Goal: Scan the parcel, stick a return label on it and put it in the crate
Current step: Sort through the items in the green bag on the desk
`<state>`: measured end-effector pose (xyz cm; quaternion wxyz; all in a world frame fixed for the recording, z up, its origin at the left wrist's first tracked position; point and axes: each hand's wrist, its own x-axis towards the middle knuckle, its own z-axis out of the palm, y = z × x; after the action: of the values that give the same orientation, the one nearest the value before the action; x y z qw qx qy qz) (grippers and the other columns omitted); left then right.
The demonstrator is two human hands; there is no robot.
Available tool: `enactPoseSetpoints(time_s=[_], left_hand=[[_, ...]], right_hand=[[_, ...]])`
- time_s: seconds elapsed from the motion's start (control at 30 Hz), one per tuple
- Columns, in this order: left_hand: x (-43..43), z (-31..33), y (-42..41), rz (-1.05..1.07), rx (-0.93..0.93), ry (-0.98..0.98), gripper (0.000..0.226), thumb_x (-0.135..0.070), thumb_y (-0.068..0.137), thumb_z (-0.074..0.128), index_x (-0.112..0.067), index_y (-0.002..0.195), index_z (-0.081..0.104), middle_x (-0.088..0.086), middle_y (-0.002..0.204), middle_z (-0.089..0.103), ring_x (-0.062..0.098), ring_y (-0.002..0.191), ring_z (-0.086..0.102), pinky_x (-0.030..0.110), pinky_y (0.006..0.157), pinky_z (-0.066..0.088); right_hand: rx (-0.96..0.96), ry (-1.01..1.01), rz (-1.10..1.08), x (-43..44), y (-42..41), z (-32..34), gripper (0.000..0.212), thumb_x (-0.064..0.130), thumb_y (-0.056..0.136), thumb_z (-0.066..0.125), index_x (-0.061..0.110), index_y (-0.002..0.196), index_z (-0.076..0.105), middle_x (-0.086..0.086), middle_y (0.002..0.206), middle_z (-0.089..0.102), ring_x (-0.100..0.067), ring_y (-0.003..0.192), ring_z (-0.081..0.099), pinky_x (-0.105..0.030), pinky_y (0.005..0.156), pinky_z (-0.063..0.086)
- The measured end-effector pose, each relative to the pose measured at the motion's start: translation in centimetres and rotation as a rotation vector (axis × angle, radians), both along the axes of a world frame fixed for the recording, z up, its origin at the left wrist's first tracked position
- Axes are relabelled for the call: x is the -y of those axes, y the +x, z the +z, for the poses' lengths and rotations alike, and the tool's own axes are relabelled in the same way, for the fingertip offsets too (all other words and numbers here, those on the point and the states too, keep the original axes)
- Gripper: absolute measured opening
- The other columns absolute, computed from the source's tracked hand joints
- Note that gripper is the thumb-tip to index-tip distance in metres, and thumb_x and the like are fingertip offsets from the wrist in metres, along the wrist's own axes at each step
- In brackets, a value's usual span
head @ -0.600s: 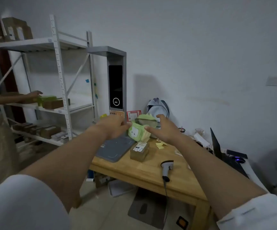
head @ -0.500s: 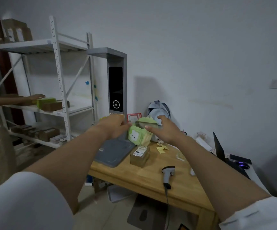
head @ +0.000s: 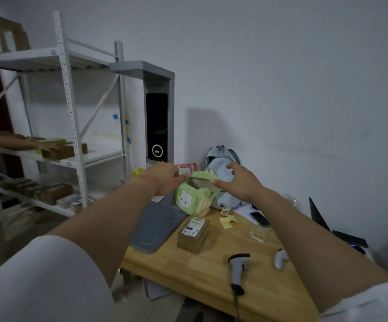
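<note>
A small brown parcel with a white label on top lies on the wooden table. A grey handheld scanner lies to its right near the front edge. Behind the parcel stands a green pouch with a white bear on it, its top flap lifted. My left hand pinches the left edge of the flap. My right hand holds the flap's right edge with its fingers spread. Both hands are above and behind the parcel, apart from it. No crate is in view.
A grey scale pad with a tall scanner column stands left of the parcel. A light blue backpack, yellow paper scraps, a phone and a laptop crowd the back right. Another person's hand rests on boxes on the white shelf.
The view has shifted to the left and down a little. My two hands have moved slightly apart on the green pouch, and its flap stands wider. The parcel and scanner have not moved.
</note>
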<state>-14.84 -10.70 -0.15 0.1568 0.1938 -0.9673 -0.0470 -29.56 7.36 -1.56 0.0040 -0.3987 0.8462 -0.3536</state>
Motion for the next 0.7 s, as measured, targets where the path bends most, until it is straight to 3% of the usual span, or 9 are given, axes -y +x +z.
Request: enactPoseSetpoints(time_s=[0.1, 0.23, 0.37, 0.47, 0.6, 0.7], left_hand=[[1.2, -0.3, -0.7, -0.008, 0.014, 0.002, 0.048, -0.054, 0.093, 0.035, -0.019, 0.063, 0.051, 0.003, 0.069, 0.055, 0.024, 0.072, 0.056, 0.036, 0.069, 0.047], [3.2, -1.2, -1.7, 0.007, 0.058, -0.009, 0.047, -0.047, 0.095, 0.039, -0.022, 0.055, 0.04, 0.001, 0.064, 0.046, 0.022, 0.068, 0.049, 0.031, 0.061, 0.038], [6.4, -2.8, -3.6, 0.028, 0.098, 0.021, 0.048, -0.05, 0.093, 0.039, -0.019, 0.057, 0.042, 0.003, 0.064, 0.05, 0.024, 0.069, 0.052, 0.033, 0.063, 0.04], [8.7, -2.9, -5.5, 0.018, 0.091, 0.076, 0.048, -0.049, 0.094, 0.04, -0.018, 0.057, 0.043, 0.001, 0.062, 0.046, 0.018, 0.062, 0.047, 0.031, 0.061, 0.037], [12.6, -2.6, -8.7, -0.042, 0.077, 0.095, 0.048, -0.053, 0.092, 0.039, -0.014, 0.067, 0.051, 0.006, 0.073, 0.054, 0.024, 0.072, 0.054, 0.034, 0.066, 0.042], [15.7, -2.4, -11.2, -0.102, 0.088, 0.126, 0.049, -0.052, 0.092, 0.041, -0.015, 0.061, 0.05, 0.003, 0.066, 0.05, 0.022, 0.067, 0.052, 0.033, 0.064, 0.04]], right_hand=[[0.034, -0.012, 0.018, 1.0, -0.5, -0.4, 0.073, 0.057, 0.08, 0.065, 0.014, 0.136, 0.045, -0.007, 0.131, 0.054, -0.018, 0.103, 0.051, -0.029, 0.083, 0.04], [-0.056, 0.022, -0.02, 2.3, -1.5, -1.9, 0.076, 0.071, 0.075, 0.058, 0.017, 0.127, 0.057, -0.007, 0.123, 0.063, -0.024, 0.107, 0.059, -0.036, 0.084, 0.049], [-0.091, 0.055, -0.075, 3.8, -3.0, -3.2, 0.062, 0.062, 0.079, 0.062, 0.014, 0.118, 0.062, -0.007, 0.11, 0.067, -0.022, 0.097, 0.061, -0.038, 0.084, 0.052], [-0.07, 0.11, -0.111, 5.1, -5.1, -2.8, 0.051, 0.05, 0.082, 0.066, 0.011, 0.116, 0.063, -0.007, 0.103, 0.066, -0.021, 0.09, 0.059, -0.035, 0.079, 0.05], [-0.09, 0.083, -0.171, 7.8, -7.8, -1.8, 0.056, 0.055, 0.082, 0.064, 0.014, 0.119, 0.061, -0.005, 0.102, 0.062, -0.02, 0.089, 0.056, -0.031, 0.073, 0.044], [-0.068, 0.054, -0.216, 10.7, -9.4, -1.7, 0.058, 0.055, 0.082, 0.063, 0.013, 0.121, 0.058, -0.002, 0.097, 0.058, -0.019, 0.089, 0.054, -0.031, 0.072, 0.041]])
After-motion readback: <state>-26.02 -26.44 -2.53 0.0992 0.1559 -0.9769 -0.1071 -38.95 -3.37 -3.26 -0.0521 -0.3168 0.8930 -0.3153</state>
